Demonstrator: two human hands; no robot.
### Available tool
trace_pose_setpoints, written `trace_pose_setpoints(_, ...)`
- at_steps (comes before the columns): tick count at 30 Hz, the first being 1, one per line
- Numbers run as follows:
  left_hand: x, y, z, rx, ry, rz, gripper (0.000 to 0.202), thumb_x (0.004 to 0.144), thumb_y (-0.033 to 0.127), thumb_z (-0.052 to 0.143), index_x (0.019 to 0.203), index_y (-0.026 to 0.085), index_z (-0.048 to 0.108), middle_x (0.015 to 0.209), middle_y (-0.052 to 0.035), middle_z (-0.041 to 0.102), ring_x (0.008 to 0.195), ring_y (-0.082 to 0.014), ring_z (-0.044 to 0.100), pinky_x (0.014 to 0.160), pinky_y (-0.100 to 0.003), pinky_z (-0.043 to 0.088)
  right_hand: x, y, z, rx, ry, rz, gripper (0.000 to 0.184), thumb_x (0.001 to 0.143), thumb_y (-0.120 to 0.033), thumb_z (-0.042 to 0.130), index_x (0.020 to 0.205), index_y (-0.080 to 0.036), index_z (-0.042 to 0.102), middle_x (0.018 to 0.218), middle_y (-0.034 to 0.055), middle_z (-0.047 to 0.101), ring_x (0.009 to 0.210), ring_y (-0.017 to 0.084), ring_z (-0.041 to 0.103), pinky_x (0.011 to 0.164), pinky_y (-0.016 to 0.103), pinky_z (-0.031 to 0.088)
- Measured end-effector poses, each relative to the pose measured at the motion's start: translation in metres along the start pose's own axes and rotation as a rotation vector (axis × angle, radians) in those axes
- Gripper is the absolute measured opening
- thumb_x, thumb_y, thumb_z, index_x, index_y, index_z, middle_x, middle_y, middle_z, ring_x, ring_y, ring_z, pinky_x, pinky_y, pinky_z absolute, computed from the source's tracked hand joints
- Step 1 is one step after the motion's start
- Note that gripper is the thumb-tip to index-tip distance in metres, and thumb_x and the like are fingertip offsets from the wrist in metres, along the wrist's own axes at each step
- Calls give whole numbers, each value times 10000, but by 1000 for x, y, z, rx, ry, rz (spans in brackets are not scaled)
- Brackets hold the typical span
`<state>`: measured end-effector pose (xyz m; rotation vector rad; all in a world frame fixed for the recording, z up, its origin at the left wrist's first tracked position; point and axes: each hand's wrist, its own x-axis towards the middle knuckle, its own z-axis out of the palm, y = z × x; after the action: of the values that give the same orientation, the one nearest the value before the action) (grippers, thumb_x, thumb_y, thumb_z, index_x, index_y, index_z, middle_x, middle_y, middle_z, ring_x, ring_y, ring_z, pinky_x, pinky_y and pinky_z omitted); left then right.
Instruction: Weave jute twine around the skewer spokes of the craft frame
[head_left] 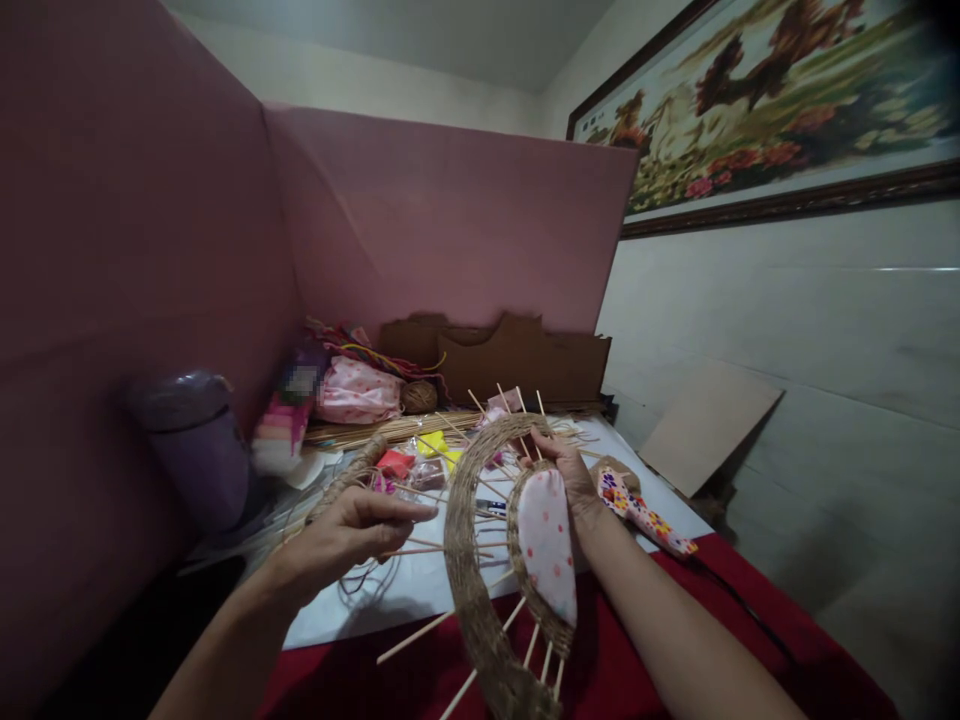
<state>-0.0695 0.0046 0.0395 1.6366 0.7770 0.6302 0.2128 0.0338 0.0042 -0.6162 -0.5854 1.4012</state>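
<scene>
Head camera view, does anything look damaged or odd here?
The brown cardboard in front of the pink panel has a jagged, uneven top edge, perhaps torn or roughly cut. Sticks also jut unevenly past the woven piece in the right hand, though nothing there looks clearly broken.

Our cols: mostly brn, pink, red & wht.
We've a brn woven ring, wht fabric patch w/ pink-red dots, dk red cloth, wht sheet, dusty-pink panels, bright yel. packet & pink wrap w/ multicol. flowers.
</scene>
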Motion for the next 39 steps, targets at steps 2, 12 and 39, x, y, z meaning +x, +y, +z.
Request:
trace_pose_setpoints(2, 1, -2, -3, 52, -37, -4, 397, 720, 376, 620, 1060, 179, 679, 511, 46, 345, 486, -73, 251, 444, -220, 172, 0, -1, 1, -36, -28, -21, 124, 691, -204, 666, 788, -163, 599, 643, -4, 669, 382, 83, 529, 333, 178, 428)
trace_pose_setpoints(12, 0, 4, 5, 463, 231, 153, 249, 754, 327, 570, 838, 154, 728, 654, -46, 605, 573, -135, 495, 498, -240, 353, 10, -3, -2, -120, -38, -133, 136, 670, -194, 679, 786, -154, 620, 732, 16, 687, 606, 119, 631, 411, 162, 478)
trace_pose_setpoints(39, -1, 1, 26, 1239, 344, 555, 199, 825, 181, 491, 734, 187, 669, 613, -5, 645, 576, -143, 601, 543, -257, 389, 2, -2, 4, -122, -17, -121, 115, 689, -195, 658, 788, -155, 615, 664, 6, 679, 428, 91, 553, 369, 181, 434)
